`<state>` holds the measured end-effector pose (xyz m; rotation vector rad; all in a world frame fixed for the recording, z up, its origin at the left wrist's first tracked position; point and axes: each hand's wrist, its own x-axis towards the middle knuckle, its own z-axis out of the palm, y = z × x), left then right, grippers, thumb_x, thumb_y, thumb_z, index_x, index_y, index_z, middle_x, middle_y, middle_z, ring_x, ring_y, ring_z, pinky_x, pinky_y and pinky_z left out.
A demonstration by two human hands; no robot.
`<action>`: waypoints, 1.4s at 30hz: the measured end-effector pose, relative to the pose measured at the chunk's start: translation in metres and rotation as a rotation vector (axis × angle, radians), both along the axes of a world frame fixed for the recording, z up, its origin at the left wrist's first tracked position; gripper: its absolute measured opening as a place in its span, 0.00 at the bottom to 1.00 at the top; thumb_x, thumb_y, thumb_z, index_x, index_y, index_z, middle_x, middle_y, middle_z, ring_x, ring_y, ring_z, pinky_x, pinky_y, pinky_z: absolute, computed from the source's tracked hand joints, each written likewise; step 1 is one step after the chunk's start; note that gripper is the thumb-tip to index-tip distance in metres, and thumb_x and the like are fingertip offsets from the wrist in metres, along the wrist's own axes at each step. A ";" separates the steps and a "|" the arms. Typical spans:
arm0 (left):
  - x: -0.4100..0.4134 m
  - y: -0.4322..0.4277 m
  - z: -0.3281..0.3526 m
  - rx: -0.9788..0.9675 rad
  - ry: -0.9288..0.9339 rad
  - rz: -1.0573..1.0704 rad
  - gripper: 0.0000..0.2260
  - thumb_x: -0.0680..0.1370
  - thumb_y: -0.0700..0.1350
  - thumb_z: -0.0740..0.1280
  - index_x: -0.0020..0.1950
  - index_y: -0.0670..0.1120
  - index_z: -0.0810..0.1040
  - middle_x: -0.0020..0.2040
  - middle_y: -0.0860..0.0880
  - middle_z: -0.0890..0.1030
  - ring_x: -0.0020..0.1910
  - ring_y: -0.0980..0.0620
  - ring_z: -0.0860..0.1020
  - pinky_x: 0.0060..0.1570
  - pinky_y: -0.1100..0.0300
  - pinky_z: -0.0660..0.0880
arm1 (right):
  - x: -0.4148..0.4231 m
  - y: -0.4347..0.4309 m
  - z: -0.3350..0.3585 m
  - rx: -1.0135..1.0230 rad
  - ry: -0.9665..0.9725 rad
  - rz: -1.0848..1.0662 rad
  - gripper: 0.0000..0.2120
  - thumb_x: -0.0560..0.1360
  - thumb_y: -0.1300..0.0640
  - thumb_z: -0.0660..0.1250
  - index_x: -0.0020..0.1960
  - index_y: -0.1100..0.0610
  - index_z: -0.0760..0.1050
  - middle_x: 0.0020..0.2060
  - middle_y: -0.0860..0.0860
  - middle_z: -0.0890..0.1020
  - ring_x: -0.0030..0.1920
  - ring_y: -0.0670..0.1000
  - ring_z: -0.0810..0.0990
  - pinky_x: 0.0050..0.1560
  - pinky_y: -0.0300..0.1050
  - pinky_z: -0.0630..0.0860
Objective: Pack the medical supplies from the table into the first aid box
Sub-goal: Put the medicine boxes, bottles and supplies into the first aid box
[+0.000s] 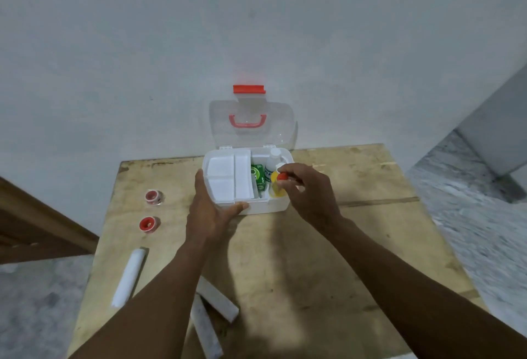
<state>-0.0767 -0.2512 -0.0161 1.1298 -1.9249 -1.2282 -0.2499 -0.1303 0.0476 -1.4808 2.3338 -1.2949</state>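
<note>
The white first aid box (268, 204) stands open at the table's far edge, its clear lid (282, 125) with red handle leaning on the wall. A white divided tray (228, 179) fills its left half. In the right half lie a green packet (258, 176) and a white bottle (272, 163). My right hand (308, 190) holds a yellow bottle with a red cap (277, 187) inside the box. My left hand (211, 204) grips the box's front left corner. Two red tape rolls (154, 196) (148, 224) and three white wrapped rolls (129, 276) (218, 299) (205, 327) lie on the table.
The wooden table (328, 259) stands against a white wall. Its right half is bare wood. A dark wooden piece (37, 230) sits at the left beyond the table edge. Grey speckled floor (470, 202) shows on both sides.
</note>
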 end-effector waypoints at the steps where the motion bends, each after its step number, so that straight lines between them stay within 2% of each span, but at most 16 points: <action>1: 0.000 0.000 0.001 -0.007 0.003 -0.002 0.45 0.63 0.51 0.82 0.72 0.56 0.58 0.59 0.61 0.72 0.58 0.55 0.72 0.49 0.59 0.73 | -0.004 0.000 -0.005 0.036 0.018 0.005 0.09 0.70 0.62 0.72 0.51 0.58 0.83 0.45 0.52 0.86 0.43 0.51 0.83 0.46 0.44 0.81; 2: 0.000 0.001 0.002 -0.009 0.004 -0.003 0.45 0.63 0.51 0.82 0.72 0.55 0.58 0.60 0.59 0.72 0.58 0.55 0.72 0.49 0.59 0.73 | -0.007 0.000 -0.009 0.090 0.045 0.002 0.09 0.71 0.60 0.72 0.51 0.57 0.83 0.45 0.52 0.86 0.43 0.53 0.83 0.46 0.46 0.80; 4: 0.000 0.001 0.003 -0.009 0.005 -0.001 0.45 0.63 0.50 0.82 0.71 0.55 0.58 0.60 0.58 0.73 0.58 0.55 0.73 0.48 0.61 0.73 | -0.014 0.000 -0.012 0.210 0.113 -0.007 0.09 0.73 0.57 0.71 0.52 0.53 0.84 0.45 0.51 0.86 0.45 0.55 0.82 0.46 0.45 0.75; 8: -0.001 0.000 0.002 0.002 0.014 -0.010 0.44 0.63 0.51 0.82 0.71 0.58 0.58 0.57 0.67 0.72 0.57 0.58 0.73 0.49 0.61 0.75 | -0.023 -0.003 -0.012 0.332 0.161 -0.016 0.09 0.75 0.56 0.71 0.54 0.54 0.84 0.49 0.52 0.86 0.49 0.58 0.78 0.50 0.48 0.72; 10: 0.000 0.000 0.002 0.011 0.016 -0.012 0.44 0.63 0.51 0.82 0.70 0.59 0.58 0.57 0.68 0.72 0.56 0.62 0.74 0.49 0.60 0.76 | -0.025 -0.007 -0.010 0.392 0.161 -0.024 0.07 0.74 0.55 0.70 0.50 0.53 0.85 0.48 0.53 0.85 0.49 0.57 0.76 0.49 0.49 0.72; 14: 0.000 -0.001 0.002 0.018 0.022 -0.017 0.43 0.64 0.52 0.81 0.70 0.60 0.58 0.57 0.72 0.71 0.56 0.72 0.71 0.47 0.67 0.74 | -0.025 -0.014 -0.008 0.524 0.217 -0.055 0.08 0.74 0.54 0.67 0.42 0.55 0.84 0.42 0.55 0.83 0.47 0.57 0.75 0.43 0.49 0.73; 16: 0.001 -0.001 0.001 0.020 0.023 -0.015 0.44 0.63 0.52 0.82 0.71 0.59 0.58 0.57 0.72 0.71 0.57 0.71 0.71 0.47 0.66 0.74 | -0.024 -0.017 -0.005 0.556 0.214 -0.073 0.08 0.74 0.54 0.68 0.43 0.55 0.85 0.42 0.56 0.82 0.49 0.59 0.75 0.43 0.47 0.70; 19: 0.001 -0.001 0.000 0.016 0.017 -0.007 0.44 0.63 0.52 0.82 0.71 0.59 0.58 0.57 0.72 0.71 0.56 0.69 0.72 0.47 0.65 0.75 | -0.023 -0.023 -0.005 0.625 0.282 -0.097 0.10 0.74 0.52 0.69 0.51 0.55 0.85 0.49 0.56 0.81 0.55 0.59 0.74 0.48 0.48 0.72; 23: -0.001 -0.002 -0.001 0.010 0.024 -0.011 0.45 0.63 0.54 0.81 0.71 0.58 0.58 0.57 0.70 0.71 0.57 0.64 0.73 0.48 0.64 0.75 | -0.023 -0.027 -0.006 0.718 0.312 -0.137 0.12 0.73 0.52 0.69 0.53 0.57 0.83 0.51 0.55 0.79 0.56 0.57 0.74 0.49 0.49 0.72; 26: -0.001 -0.003 -0.002 0.005 0.023 -0.011 0.45 0.63 0.54 0.81 0.71 0.57 0.58 0.58 0.68 0.71 0.59 0.60 0.73 0.47 0.66 0.74 | -0.022 -0.029 -0.004 0.745 0.304 -0.150 0.13 0.72 0.52 0.71 0.53 0.58 0.82 0.51 0.55 0.80 0.57 0.57 0.74 0.50 0.50 0.73; 29: -0.001 -0.002 -0.002 0.003 0.029 -0.017 0.45 0.63 0.54 0.81 0.72 0.56 0.58 0.59 0.66 0.71 0.60 0.58 0.73 0.49 0.64 0.75 | -0.020 -0.033 0.000 0.747 0.273 -0.170 0.15 0.71 0.53 0.73 0.53 0.61 0.80 0.51 0.56 0.82 0.56 0.58 0.75 0.50 0.50 0.74; 32: -0.001 -0.002 -0.001 0.010 0.026 -0.015 0.45 0.63 0.52 0.82 0.72 0.56 0.57 0.60 0.62 0.71 0.59 0.58 0.73 0.47 0.68 0.73 | -0.019 -0.035 0.000 0.731 0.237 -0.177 0.14 0.70 0.56 0.73 0.52 0.63 0.78 0.50 0.58 0.82 0.55 0.60 0.76 0.48 0.49 0.74; 35: 0.000 -0.002 0.000 0.011 0.019 -0.010 0.45 0.63 0.52 0.82 0.72 0.57 0.57 0.58 0.65 0.71 0.59 0.58 0.72 0.48 0.67 0.74 | -0.020 -0.034 -0.003 0.715 0.207 -0.174 0.14 0.69 0.56 0.73 0.49 0.63 0.80 0.47 0.58 0.82 0.51 0.60 0.78 0.44 0.47 0.74; 38: -0.001 -0.001 0.001 0.017 0.007 -0.010 0.45 0.63 0.53 0.82 0.72 0.57 0.57 0.60 0.62 0.71 0.60 0.57 0.72 0.47 0.66 0.73 | -0.021 -0.032 -0.009 0.714 0.191 -0.163 0.14 0.66 0.54 0.72 0.47 0.61 0.83 0.44 0.58 0.82 0.48 0.61 0.80 0.41 0.45 0.71; 40: -0.001 -0.001 0.002 0.022 0.003 -0.014 0.45 0.63 0.55 0.81 0.71 0.58 0.57 0.60 0.63 0.71 0.59 0.59 0.73 0.45 0.68 0.72 | -0.021 -0.029 -0.007 0.689 0.172 -0.160 0.15 0.66 0.52 0.73 0.48 0.60 0.84 0.44 0.58 0.83 0.49 0.61 0.81 0.43 0.46 0.73; 42: 0.000 -0.001 0.004 0.024 0.002 -0.024 0.45 0.63 0.55 0.81 0.71 0.58 0.57 0.58 0.68 0.71 0.56 0.64 0.73 0.44 0.70 0.71 | -0.019 -0.024 -0.001 0.679 0.159 -0.141 0.15 0.70 0.52 0.74 0.50 0.62 0.84 0.49 0.59 0.83 0.52 0.60 0.80 0.51 0.48 0.74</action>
